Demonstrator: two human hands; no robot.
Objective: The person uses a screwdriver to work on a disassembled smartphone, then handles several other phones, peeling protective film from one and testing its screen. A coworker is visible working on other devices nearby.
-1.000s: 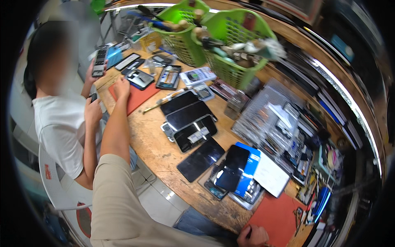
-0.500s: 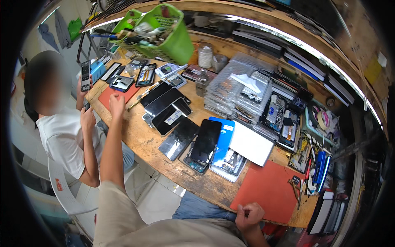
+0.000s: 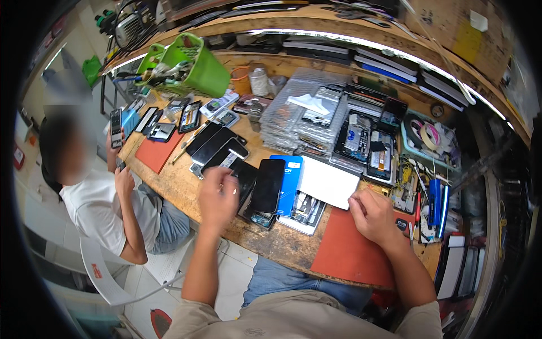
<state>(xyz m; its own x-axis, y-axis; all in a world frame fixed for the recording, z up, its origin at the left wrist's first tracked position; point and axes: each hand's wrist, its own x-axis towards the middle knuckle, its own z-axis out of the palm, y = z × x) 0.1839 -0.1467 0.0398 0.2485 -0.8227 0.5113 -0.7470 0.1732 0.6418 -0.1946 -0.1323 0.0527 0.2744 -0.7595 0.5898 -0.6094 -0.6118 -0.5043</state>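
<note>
Left hand [image 3: 219,198] and right hand [image 3: 372,213] are half-curled (any hold cannot be told), the white panel [image 3: 327,183] lying just left of the nearer right, long axis slanting leftward and away.

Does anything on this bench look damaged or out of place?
Yes: the wooden bench looks scuffed and darkly stained near its front edge, and beyond the white panel an opened device shows bare internal parts.

Phone [image 3: 267,189] partly on box [image 3: 293,183], left of nearer mat [image 3: 350,248]
</note>
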